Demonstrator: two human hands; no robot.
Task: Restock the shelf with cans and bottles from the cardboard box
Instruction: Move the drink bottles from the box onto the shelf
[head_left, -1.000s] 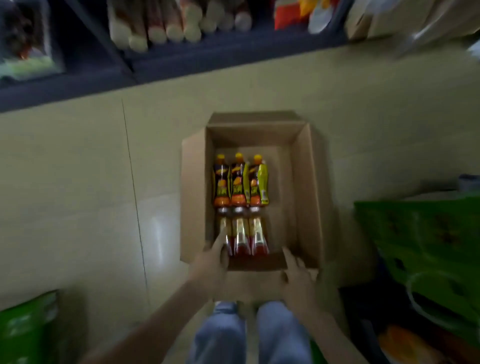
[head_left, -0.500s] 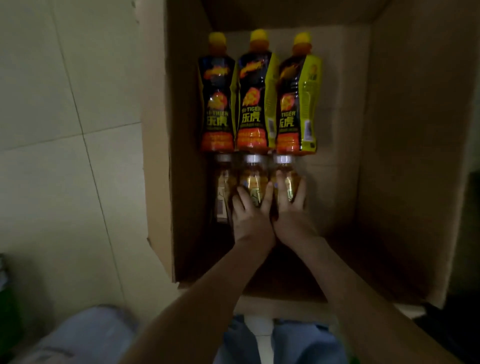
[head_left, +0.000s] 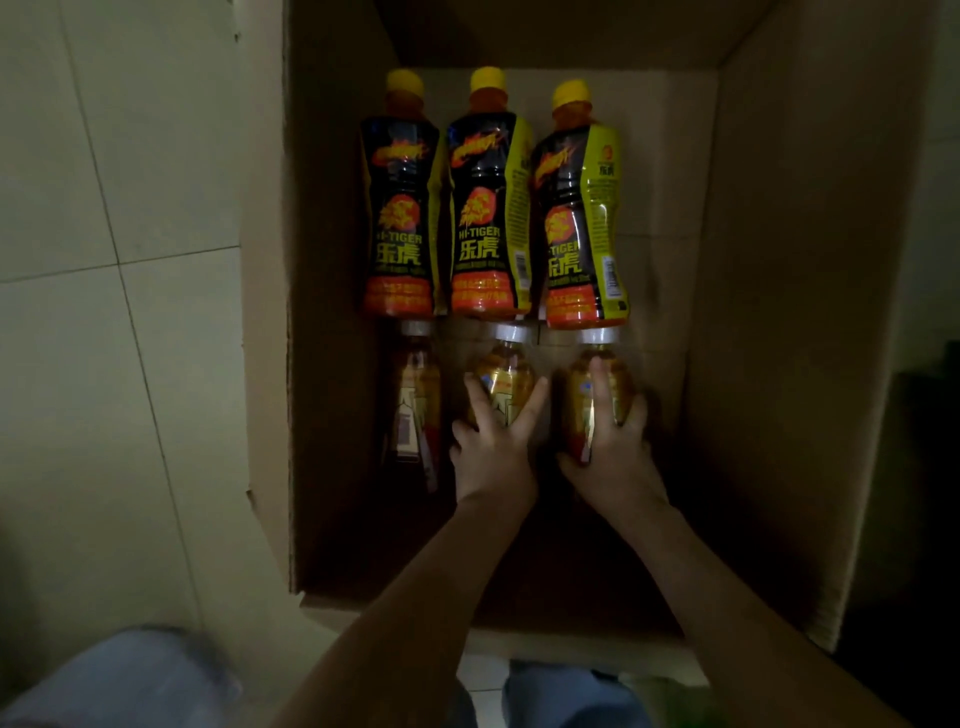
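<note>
Inside the cardboard box (head_left: 789, 312), the left hand (head_left: 493, 447) wraps the middle gold bottle (head_left: 501, 374); the right hand (head_left: 613, 441) grips the gold bottle (head_left: 618, 384) nearest the box's right wall, both ready for lifting.

I see a pale tiled floor (head_left: 104, 312) with thin dark grout lines on my left; the light is dim, and the far right lies in deep shadow.

Matt cardboard box (head_left: 779, 312) — glossy plastic bottles (head_left: 488, 208) — smooth tiled floor (head_left: 130, 364).

place: shop stockroom or aisle | evidence: cardboard box (head_left: 789, 312) of identical drink bottles (head_left: 488, 208) | pale tiled floor (head_left: 104, 312)
</note>
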